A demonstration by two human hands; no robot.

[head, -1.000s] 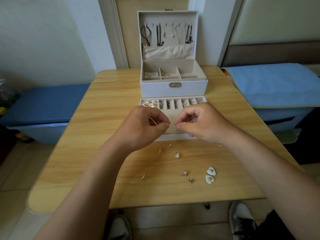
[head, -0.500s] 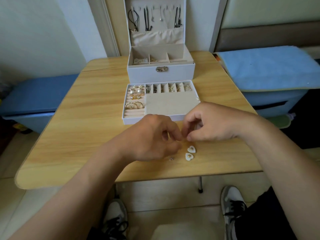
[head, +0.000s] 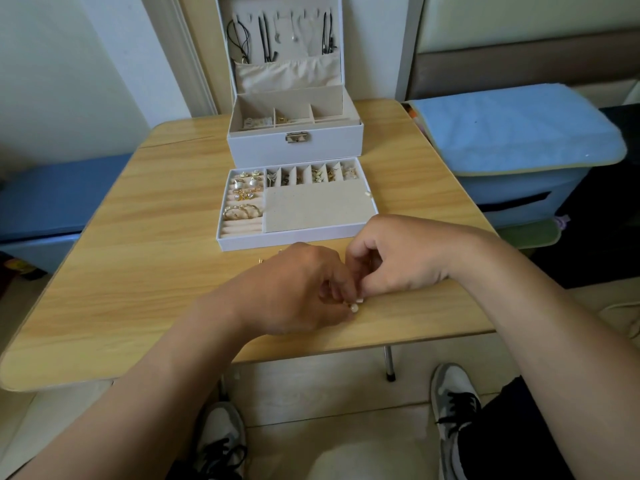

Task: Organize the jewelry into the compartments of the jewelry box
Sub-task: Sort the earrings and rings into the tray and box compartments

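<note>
Where left hand (head: 294,289) meets right hand (head: 398,258) | earring (head: 354,308) apparently pinched by left

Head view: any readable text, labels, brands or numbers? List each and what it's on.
None readable.
The jewelry box, its metal clasp, the tray and the grey shoe show no legible lettering. Any marking on them is too small or blurred to make out.

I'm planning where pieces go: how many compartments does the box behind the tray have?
3, side by side in the box: left compartment, holding pale pieces; middle compartment, holding gold pieces; right compartment. The front wall may hide more.
</note>
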